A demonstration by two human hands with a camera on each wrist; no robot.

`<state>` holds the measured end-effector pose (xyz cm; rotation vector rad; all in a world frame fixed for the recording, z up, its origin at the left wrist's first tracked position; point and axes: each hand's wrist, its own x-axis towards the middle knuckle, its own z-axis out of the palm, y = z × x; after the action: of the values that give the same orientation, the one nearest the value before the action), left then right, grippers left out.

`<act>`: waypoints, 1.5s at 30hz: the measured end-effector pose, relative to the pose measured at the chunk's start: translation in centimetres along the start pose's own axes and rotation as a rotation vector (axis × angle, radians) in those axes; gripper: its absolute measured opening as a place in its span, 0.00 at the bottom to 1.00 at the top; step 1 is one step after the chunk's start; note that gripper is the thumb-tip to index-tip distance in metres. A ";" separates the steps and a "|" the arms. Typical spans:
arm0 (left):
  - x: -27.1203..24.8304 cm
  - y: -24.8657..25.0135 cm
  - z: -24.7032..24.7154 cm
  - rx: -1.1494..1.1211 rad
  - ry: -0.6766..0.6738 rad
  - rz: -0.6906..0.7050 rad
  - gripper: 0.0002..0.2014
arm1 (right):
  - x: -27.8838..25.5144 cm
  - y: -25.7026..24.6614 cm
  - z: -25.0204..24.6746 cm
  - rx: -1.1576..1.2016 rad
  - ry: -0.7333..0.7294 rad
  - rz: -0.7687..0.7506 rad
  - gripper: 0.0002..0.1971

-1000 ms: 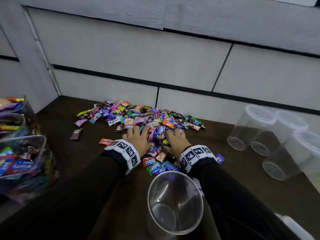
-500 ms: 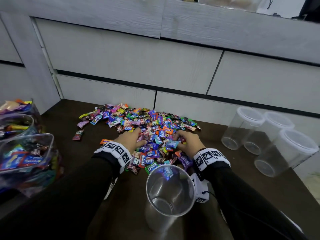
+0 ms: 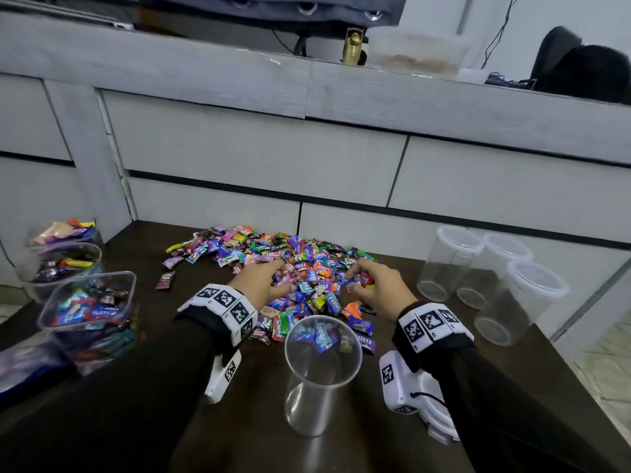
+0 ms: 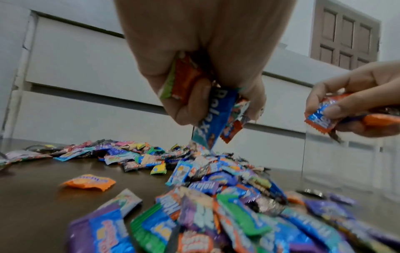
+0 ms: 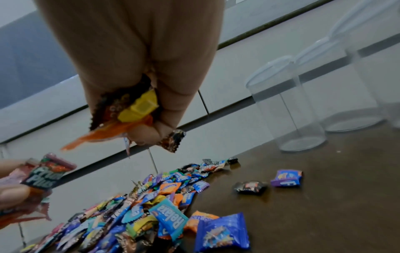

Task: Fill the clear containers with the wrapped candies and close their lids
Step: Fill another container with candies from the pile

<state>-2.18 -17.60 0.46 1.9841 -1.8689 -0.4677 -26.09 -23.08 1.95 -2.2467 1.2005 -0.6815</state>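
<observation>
A heap of wrapped candies (image 3: 293, 268) covers the dark table (image 3: 259, 438). My left hand (image 3: 273, 285) grips a handful of them, lifted just off the heap; in the left wrist view the left hand (image 4: 207, 109) clutches a blue Relaxa wrapper and orange ones. My right hand (image 3: 362, 285) also grips a fistful, and the right wrist view shows that hand (image 5: 138, 123) closed round yellow, orange and brown wrappers. An open clear container (image 3: 321, 377) stands empty between my wrists, in front of the heap.
Three clear lidded containers (image 3: 478, 268) stand empty at the right. At the left are clear tubs (image 3: 88, 302) full of candies. White drawer fronts (image 3: 259, 155) close off the back. Stray candies (image 5: 285, 178) lie right of the heap.
Both hands, flat on the heap a second ago, have raked candies toward the container, curled round handfuls and lifted them off the table.
</observation>
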 end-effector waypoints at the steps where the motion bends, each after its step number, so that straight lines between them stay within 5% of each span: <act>1: -0.5 0.4 -0.6 -0.036 0.028 0.011 0.22 | -0.3 -0.4 -0.3 -0.008 0.012 -0.011 0.06; 9: -3.4 5.2 -4.7 -0.380 0.286 0.167 0.17 | -2.1 -3.2 -2.3 -0.009 0.063 -0.042 0.05; 19: -8.9 9.5 -1.8 -0.581 0.238 0.340 0.14 | -3.5 -4.8 -2.4 -0.091 0.038 -0.055 0.10; 27: -9.5 8.7 0.8 -0.463 0.235 0.371 0.15 | -4.2 -4.8 -2.8 -0.071 0.020 -0.042 0.10; 35: -7.8 9.6 0.5 -0.158 0.109 0.410 0.17 | -4.1 -4.2 -2.8 -0.147 0.006 0.000 0.14; 45: -7.6 10.5 -0.7 -0.052 -0.125 0.368 0.15 | -4.0 -3.9 -3.0 -0.137 0.002 0.012 0.07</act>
<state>-11.48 -10.48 6.08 1.5584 -2.2113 -0.5329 -27.59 -18.30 5.87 -2.3486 1.2959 -0.6138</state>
